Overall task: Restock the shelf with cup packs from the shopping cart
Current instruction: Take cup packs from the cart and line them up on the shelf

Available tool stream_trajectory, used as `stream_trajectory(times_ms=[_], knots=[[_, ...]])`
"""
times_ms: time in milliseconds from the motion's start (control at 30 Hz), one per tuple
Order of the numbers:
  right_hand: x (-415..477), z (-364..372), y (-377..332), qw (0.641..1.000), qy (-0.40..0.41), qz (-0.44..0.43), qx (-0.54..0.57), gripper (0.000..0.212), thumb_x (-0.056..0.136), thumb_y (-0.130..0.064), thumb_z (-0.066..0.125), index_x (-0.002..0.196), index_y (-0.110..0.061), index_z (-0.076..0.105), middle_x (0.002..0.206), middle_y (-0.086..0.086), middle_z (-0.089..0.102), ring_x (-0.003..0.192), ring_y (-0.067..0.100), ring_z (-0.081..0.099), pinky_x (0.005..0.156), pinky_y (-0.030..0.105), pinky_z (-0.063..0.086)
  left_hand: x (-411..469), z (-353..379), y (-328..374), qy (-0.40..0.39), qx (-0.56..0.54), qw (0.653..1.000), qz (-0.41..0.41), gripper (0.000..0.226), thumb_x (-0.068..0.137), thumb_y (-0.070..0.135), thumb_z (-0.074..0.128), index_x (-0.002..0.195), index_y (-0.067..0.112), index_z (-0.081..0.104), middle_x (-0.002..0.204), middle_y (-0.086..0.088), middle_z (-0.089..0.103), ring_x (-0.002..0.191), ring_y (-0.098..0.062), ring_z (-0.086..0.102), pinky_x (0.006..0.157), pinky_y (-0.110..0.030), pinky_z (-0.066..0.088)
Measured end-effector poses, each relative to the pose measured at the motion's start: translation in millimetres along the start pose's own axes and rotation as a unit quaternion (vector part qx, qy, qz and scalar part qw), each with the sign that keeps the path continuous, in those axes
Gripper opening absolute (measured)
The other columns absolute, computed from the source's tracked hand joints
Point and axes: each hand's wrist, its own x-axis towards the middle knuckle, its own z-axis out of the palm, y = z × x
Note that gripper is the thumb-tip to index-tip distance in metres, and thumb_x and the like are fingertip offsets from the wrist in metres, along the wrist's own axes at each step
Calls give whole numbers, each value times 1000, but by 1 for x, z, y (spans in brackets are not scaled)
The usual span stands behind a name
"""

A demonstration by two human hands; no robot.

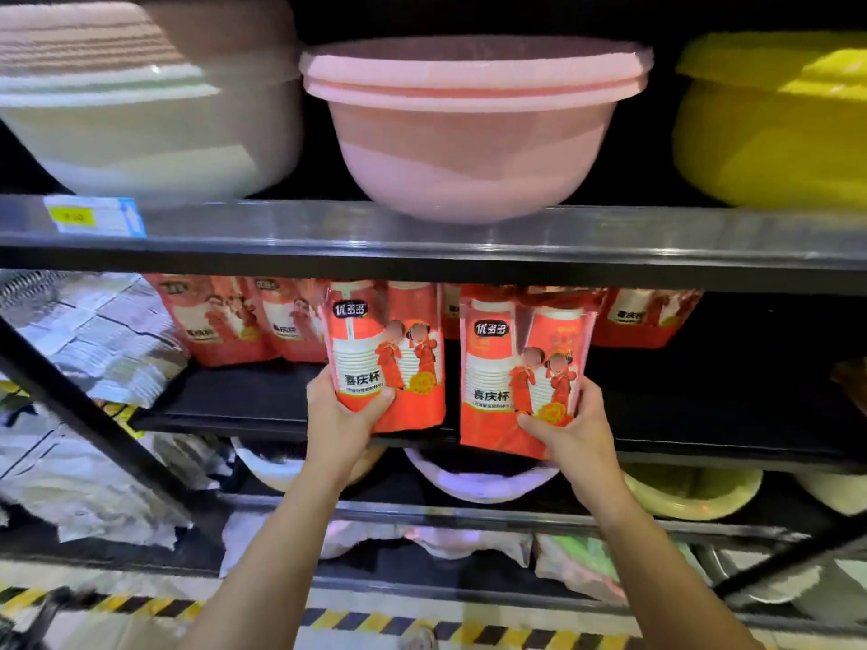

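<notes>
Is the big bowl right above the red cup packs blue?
No, the bowl on the shelf above the two held cup packs is pink.

Behind the fingers (375,405), the back cup packs (220,321) lose their tops under the shelf edge (422,265); the price tag (94,217) is too blurred to read.

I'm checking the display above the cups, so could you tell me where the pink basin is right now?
The pink basin sits centre on the upper shelf, between a white basin and a yellow basin.

Shop: price-tagged shelf (422,255), stacked basins (474,133)
</notes>
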Motion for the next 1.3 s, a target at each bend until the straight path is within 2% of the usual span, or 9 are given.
stream_trajectory(times_ms=[133, 267, 433, 600, 700, 800, 933, 1000, 1300], knots=[[36, 15, 12, 1000, 9, -16, -25, 80, 75, -10, 93, 135, -33, 46, 120, -10, 71, 105, 2, 73, 92, 33, 57, 41, 18, -23, 13, 64, 998, -13, 60, 81, 21, 90, 131, 11, 58, 134, -15, 59, 124, -29, 62, 108, -51, 52], [60, 25, 24, 998, 35, -3, -54, 62, 74, -11, 94, 110, -36, 50, 105, -8, 73, 92, 1, 75, 86, 32, 59, 67, 37, -38, 34, 122, 992, -32, 53, 79, 31, 91, 113, 12, 54, 117, -8, 47, 114, -26, 55, 105, -45, 49], [85, 34, 27, 996, 47, 6, -78, 76, 74, -15, 96, 136, -12, 53, 118, 1, 74, 106, 17, 72, 98, 36, 56, 91, 53, -47, 18, 128, 988, -79, 67, 76, 35, 93, 126, 4, 61, 123, -12, 61, 115, -30, 64, 105, -42, 52], [107, 45, 23, 994, 42, 32, -98, 47, 75, -24, 96, 113, -7, 73, 93, -9, 76, 102, 21, 76, 77, 19, 53, 102, 56, -47, 59, 141, 987, -59, 89, 72, 31, 96, 142, 10, 46, 119, -3, 68, 113, -26, 66, 88, -29, 48], [116, 54, 20, 996, 30, -14, -80, 75, 75, -12, 95, 136, -19, 51, 116, -8, 70, 105, 6, 70, 90, 16, 52, 109, 55, -47, 74, 223, 970, -61, 93, 77, 36, 92, 150, 4, 43, 153, -17, 42, 135, -30, 45, 113, -37, 43], [126, 62, 21, 996, 27, -27, -80, 78, 72, -15, 96, 129, -33, 46, 113, -19, 67, 95, -17, 67, 80, 2, 50, 112, 52, -46, 108, 242, 963, -41, 98, 76, 38, 93, 155, 11, 40, 159, -12, 36, 132, -33, 51, 107, -43, 49], [139, 70, 18, 995, 20, -19, -99, 85, 72, -21, 96, 142, -22, 48, 134, 2, 67, 125, 21, 66, 109, 43, 53, 117, 46, -44, 133, 218, 967, 21, 76, 74, 28, 94, 134, 13, 51, 134, -10, 56, 115, -39, 62, 92, -45, 56], [145, 73, 15, 993, 17, -27, -114, 93, 72, -21, 96, 150, -19, 45, 144, 6, 61, 136, 27, 58, 116, 53, 47, 118, 47, -43, 136, 220, 966, 26, 72, 73, 26, 95, 130, 12, 53, 131, -11, 56, 108, -37, 64, 88, -47, 57], [149, 74, 11, 988, 4, -16, -152, 98, 77, -25, 94, 157, -16, 39, 152, 7, 54, 143, 26, 52, 120, 51, 42, 114, 50, -43, 147, 191, 971, 7, 68, 76, 36, 92, 120, 30, 40, 126, -6, 57, 100, -24, 62, 82, -38, 53]])
